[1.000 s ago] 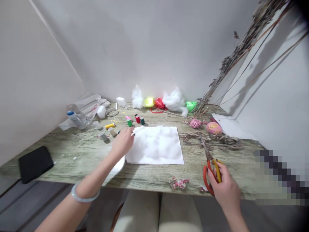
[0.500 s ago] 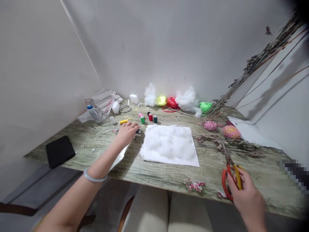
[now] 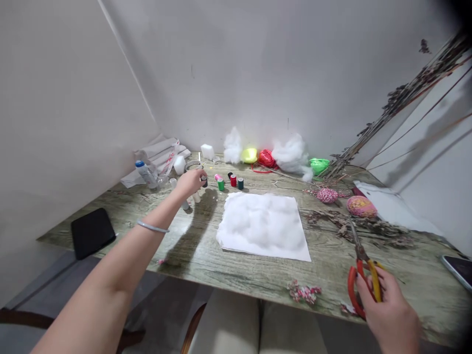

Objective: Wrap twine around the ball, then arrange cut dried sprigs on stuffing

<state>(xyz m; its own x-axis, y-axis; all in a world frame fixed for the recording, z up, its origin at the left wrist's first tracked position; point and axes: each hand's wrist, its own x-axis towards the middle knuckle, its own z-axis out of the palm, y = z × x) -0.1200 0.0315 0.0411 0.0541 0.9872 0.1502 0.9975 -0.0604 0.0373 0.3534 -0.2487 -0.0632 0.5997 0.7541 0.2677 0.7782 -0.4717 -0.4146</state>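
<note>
My left hand (image 3: 190,181) is stretched out over the left part of the wooden table (image 3: 199,250), raised a little, fingers pinched on a small dark thread spool (image 3: 204,181). Just right of it stand pink, green, red and dark spools (image 3: 229,181). My right hand (image 3: 391,312) rests at the table's front right edge, closed on orange and yellow scissors (image 3: 363,275) whose blades point away from me. A white sheet covered with cotton wadding (image 3: 264,225) lies flat between my hands.
A black pad (image 3: 92,231) lies at the left edge. Bottles, rolled paper and a tape ring crowd the back left. Cotton tufts and yellow, red and green raffia line the wall. Dried branches (image 3: 391,105), two yarn balls, a phone (image 3: 459,268) and pink flower bits (image 3: 304,292) sit right.
My left hand left the sheet's corner, reached back left among the spools and lifted with a dark spool pinched in it. The right hand kept the scissors; the camera view shifted left.
</note>
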